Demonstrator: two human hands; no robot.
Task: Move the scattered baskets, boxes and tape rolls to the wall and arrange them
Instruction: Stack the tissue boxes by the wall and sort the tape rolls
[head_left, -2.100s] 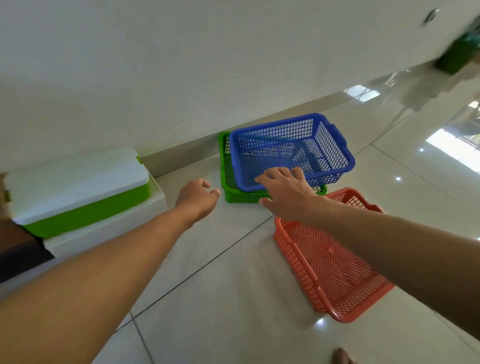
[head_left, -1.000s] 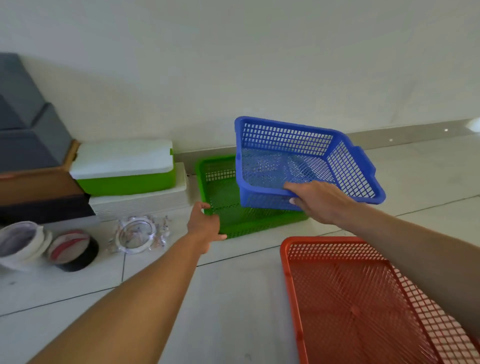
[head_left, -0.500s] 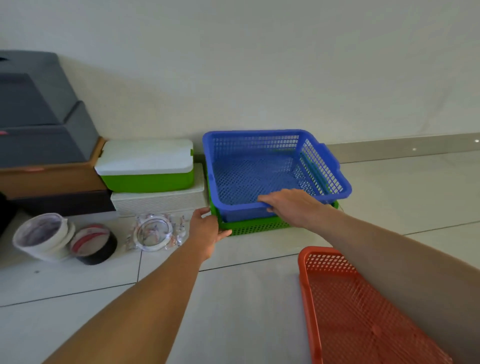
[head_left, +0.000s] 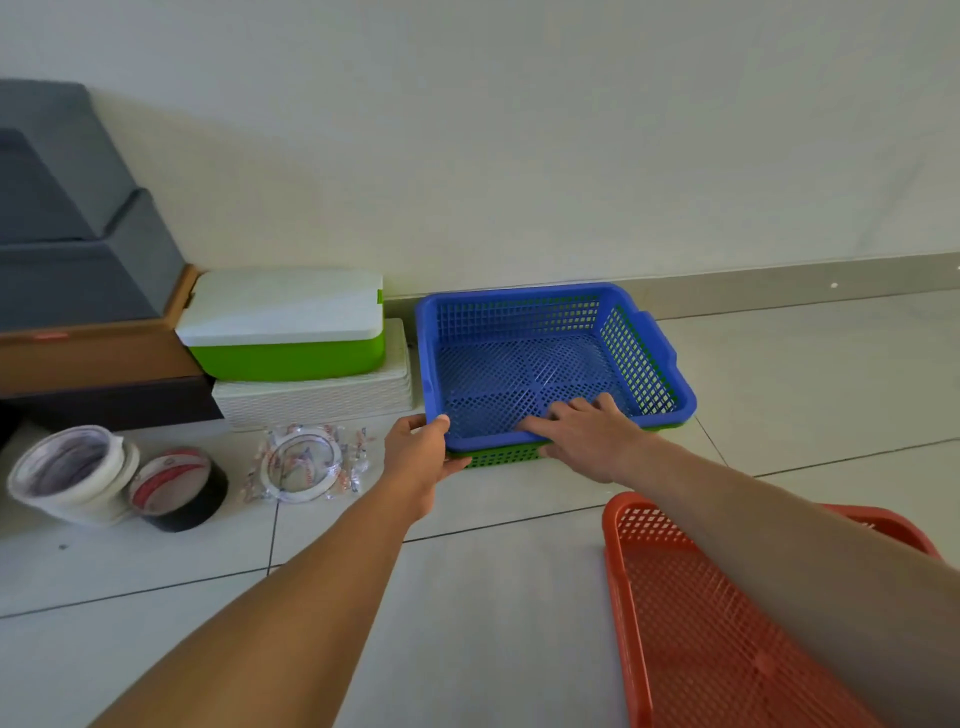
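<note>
A blue mesh basket (head_left: 524, 364) is nested inside a green basket (head_left: 498, 456) against the wall; only the green one's front edge shows. My left hand (head_left: 421, 457) grips the stack's front left corner, thumb on the blue rim. My right hand (head_left: 587, 434) holds the blue basket's front rim, fingers spread inside it. An orange basket (head_left: 691, 639) lies on the floor at lower right, partly under my right forearm. At left sit a white tape roll (head_left: 67, 467), a black roll (head_left: 176, 486) and a wrapped clear roll (head_left: 301, 462).
A green box with a white lid (head_left: 283, 322) rests on a white woven box (head_left: 311, 397) left of the baskets. Further left, grey cushions (head_left: 62, 234) sit on brown and black boxes (head_left: 93, 358). A grey skirting (head_left: 779, 286) runs along the wall.
The blue basket came down from mid-air into the green basket and now sits level in it. My left hand moved onto the stack's front left corner.
</note>
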